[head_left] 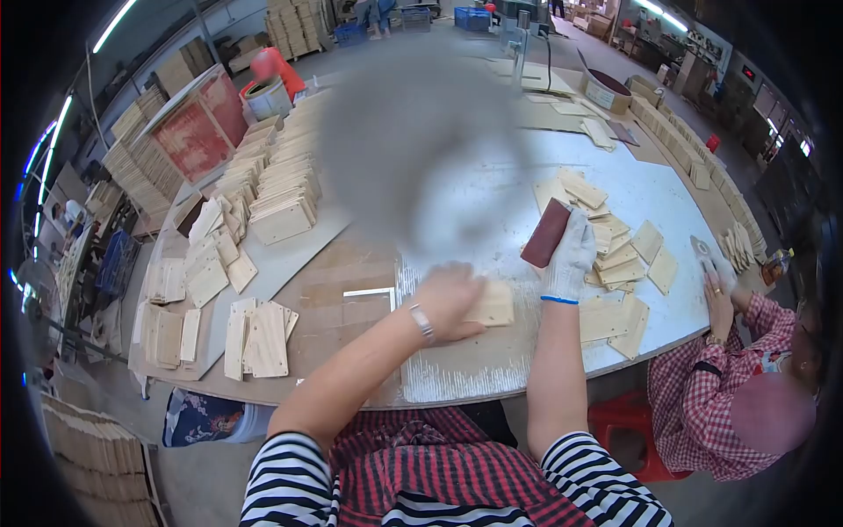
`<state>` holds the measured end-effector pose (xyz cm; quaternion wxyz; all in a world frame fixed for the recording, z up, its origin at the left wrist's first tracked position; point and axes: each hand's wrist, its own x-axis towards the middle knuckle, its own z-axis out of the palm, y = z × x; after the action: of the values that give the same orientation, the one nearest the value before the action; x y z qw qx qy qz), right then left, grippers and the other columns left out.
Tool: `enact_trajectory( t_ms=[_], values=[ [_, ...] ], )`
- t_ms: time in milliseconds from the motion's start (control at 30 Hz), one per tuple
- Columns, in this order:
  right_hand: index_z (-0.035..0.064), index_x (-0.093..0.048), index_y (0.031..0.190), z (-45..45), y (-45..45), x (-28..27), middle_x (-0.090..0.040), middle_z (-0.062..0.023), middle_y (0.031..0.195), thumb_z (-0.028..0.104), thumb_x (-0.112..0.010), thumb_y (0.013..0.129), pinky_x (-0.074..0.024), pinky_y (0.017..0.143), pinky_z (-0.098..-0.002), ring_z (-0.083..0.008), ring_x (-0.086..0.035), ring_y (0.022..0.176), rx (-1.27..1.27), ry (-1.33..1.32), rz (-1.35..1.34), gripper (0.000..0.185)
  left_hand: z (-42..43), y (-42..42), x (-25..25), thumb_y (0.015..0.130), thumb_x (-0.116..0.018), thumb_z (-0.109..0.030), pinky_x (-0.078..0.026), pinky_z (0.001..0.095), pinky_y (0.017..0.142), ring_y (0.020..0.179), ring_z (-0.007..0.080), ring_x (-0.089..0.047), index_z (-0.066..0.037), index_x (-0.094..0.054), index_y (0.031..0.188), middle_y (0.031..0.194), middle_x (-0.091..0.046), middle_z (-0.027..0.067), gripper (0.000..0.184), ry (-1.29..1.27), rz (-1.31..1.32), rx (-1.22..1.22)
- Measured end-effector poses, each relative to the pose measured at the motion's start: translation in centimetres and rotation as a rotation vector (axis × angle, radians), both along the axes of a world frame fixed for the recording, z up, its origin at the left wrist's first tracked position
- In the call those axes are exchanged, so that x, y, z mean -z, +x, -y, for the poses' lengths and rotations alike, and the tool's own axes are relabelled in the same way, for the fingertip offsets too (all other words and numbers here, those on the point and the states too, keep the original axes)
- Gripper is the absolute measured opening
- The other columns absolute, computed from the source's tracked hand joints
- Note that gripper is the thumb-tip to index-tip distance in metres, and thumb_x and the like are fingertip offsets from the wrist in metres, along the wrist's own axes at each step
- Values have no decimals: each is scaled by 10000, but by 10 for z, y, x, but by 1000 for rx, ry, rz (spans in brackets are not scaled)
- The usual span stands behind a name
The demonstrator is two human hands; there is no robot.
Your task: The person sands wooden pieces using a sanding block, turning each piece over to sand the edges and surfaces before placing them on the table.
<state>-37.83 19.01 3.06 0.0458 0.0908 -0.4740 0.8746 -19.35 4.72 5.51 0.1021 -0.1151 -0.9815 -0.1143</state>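
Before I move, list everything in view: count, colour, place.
wood piece: one, pale, under the left hand
flat block: one, dark red, in the right hand
loose wood pieces: many, pale, right of the block
stacked wood pieces: many, pale, table's left side
table: one, silvery and brown, centre
crates: several, blue, background and far left
worn panel: one, red, back left
drum: one, pale, back left
stool: one, red, lower right
co-worker: one, red-and-white checks, right
grey blur: one, unidentifiable, upper centre
left hand: one, bare, table's near middle
right hand: one, white glove, right of centre
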Motion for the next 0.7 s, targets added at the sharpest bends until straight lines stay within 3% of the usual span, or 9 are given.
enact_trajectory(
  t_ms=[100,200,300,400,433,500,600,700],
  values=[
    [49,-600,960,6,-27,30,-622,-17,845,317,-494,949,-496,567,-231,-94,-587,687,-123,-285,69,288,21,70,-11,658,-718,-388,-477,431,681,794,346,-571,-25,-561,992,885,-550,178,517,85,-97,-398],
    [43,-607,969,12,-24,29,-626,-18,880,310,-506,945,-493,597,-221,-86,-584,714,-126,-234,56,287,32,128,6,691,-699,-429,-486,421,641,731,346,-577,-19,-564,1001,863,-552,179,531,93,-115,-726],
    [30,-607,965,19,-3,18,-628,-18,890,302,-511,944,-491,625,-213,-79,-584,735,-158,-190,63,289,27,151,16,687,-702,-458,-487,419,630,740,338,-579,-31,-561,1005,887,-549,182,551,-21,-78,-889],
    [18,-607,977,24,-4,31,-630,-17,899,304,-514,942,-489,630,-213,-77,-584,741,-102,-143,-32,303,23,138,20,688,-700,-481,-486,419,621,751,335,-582,-42,-555,1045,897,-545,177,585,2,-65,-892],
    [-3,-558,1094,20,-6,33,-587,-86,1054,178,-452,947,-486,757,-265,-161,-575,898,-142,-66,1,257,25,133,23,688,-700,-481,-486,419,621,751,335,-582,-42,-555,1045,897,-545,177,585,13,-71,-897],
    [-25,-510,1211,19,-3,34,-545,-154,1210,53,-389,953,-482,884,-316,-246,-566,1056,-189,21,32,295,30,124,28,694,-692,-491,-487,418,622,767,328,-586,-45,-553,1098,885,-542,173,617,9,-141,-908],
    [-30,-520,1186,29,25,1,-581,-134,1134,93,-443,950,-483,840,-282,-205,-585,986,-69,212,57,277,29,122,23,706,-681,-492,-480,418,689,853,343,-564,-35,-540,1028,921,-533,178,577,73,-63,-925],
    [-36,-535,1155,30,31,6,-612,-109,1048,178,-493,947,-478,798,-253,-164,-591,915,-1,368,-37,301,37,132,30,700,-677,-509,-467,415,751,908,361,-551,-27,-544,1096,986,-554,204,638,51,-83,-818]
  ],
)
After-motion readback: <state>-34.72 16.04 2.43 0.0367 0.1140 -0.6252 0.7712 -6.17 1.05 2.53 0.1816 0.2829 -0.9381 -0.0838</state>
